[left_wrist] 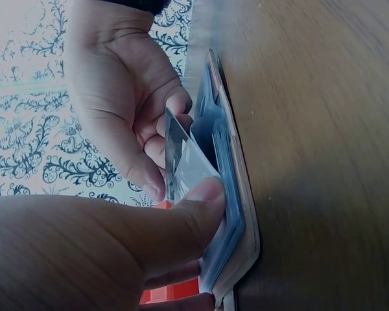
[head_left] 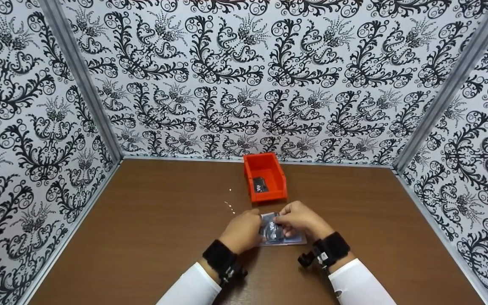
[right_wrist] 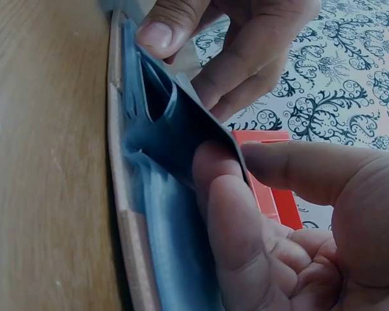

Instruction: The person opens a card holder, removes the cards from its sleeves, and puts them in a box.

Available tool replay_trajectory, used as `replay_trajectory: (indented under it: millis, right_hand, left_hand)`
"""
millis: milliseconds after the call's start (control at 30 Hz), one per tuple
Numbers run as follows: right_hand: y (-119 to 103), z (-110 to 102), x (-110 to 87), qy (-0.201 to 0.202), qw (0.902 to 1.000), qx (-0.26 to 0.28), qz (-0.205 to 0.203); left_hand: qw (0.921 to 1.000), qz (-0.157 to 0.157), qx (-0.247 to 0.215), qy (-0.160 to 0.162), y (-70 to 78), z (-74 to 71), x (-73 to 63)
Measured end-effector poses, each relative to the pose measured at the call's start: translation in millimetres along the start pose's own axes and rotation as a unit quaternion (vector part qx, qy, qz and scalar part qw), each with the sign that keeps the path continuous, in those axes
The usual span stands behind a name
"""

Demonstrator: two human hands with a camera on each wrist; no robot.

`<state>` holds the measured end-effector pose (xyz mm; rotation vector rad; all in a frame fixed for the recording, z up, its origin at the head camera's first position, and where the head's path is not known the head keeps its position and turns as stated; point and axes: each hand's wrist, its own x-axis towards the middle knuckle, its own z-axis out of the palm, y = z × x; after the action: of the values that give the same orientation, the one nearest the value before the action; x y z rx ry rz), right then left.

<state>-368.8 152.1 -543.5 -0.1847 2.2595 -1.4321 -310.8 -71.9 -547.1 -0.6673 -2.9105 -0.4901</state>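
Note:
A card holder (head_left: 297,241) with clear plastic sleeves (right_wrist: 172,220) lies spread open on the table. My left hand (head_left: 242,231) grips its left side, the thumb (left_wrist: 204,197) pressing on the sleeves and the fingers curled at the edge. From the other side my right hand (head_left: 302,219) pinches a dark card (right_wrist: 204,126) between thumb and fingers. That card tilts up off the stacked sleeves, its lower part against a sleeve that bulges open. In the left wrist view the card's face (left_wrist: 175,155) is glossy, and the left thumb overlaps its lower end.
Just beyond the hands stands an orange-red bin (head_left: 269,197) with a dark card (head_left: 260,185) inside. Several small white bits (head_left: 230,206) lie on the brown table (head_left: 176,212) left of the bin. Patterned walls (head_left: 235,84) enclose the table's back and sides.

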Motion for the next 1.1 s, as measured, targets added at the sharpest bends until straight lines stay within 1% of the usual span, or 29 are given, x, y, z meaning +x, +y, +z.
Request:
replay_trajectory:
  millis: [200, 267, 367, 567, 667, 800, 1000, 1100]
  right_hand:
    - [2, -1, 1.5, -0.01, 0.9997, -0.016, -0.014]
    - [2, -2, 1.4, -0.014, 0.9994, -0.024, -0.021]
    - [1, -4, 0.7, -0.013, 0.9993, -0.029, -0.02]
    - [-2, -8, -2.0, 0.004, 0.9992, -0.03, -0.025]
    - [-4, -6, -2.9, 0.005, 0.9989, -0.034, -0.032]
    - [-6, -4, -3.2, 0.007, 0.9985, -0.046, -0.029]
    - [-7, -8, -4.2, 0.027, 0.9965, -0.075, -0.026]
    - [-9, -13, -5.3, 0.047, 0.993, -0.106, -0.023]
  left_hand:
    - [0.9998, 0.01, 0.015, 0.01, -0.9, 2.0, 0.7]
    - [0.9997, 0.011, 0.019, 0.013, -1.4, 3.3, 1.0]
    - [0.9997, 0.006, 0.017, 0.014, -1.6, 4.2, 1.4]
    - [0.9998, -0.003, 0.016, 0.011, -1.8, 4.8, 1.4]
    - [0.9998, -0.007, 0.013, 0.009, -1.9, 4.8, 0.7]
    - [0.9999, -0.007, 0.007, 0.009, -2.0, 3.6, -0.4]
    - [0.9999, -0.009, 0.002, 0.003, -0.5, 1.0, -0.7]
    - [0.9999, -0.009, 0.007, 0.002, 0.9, 0.0, -1.1]
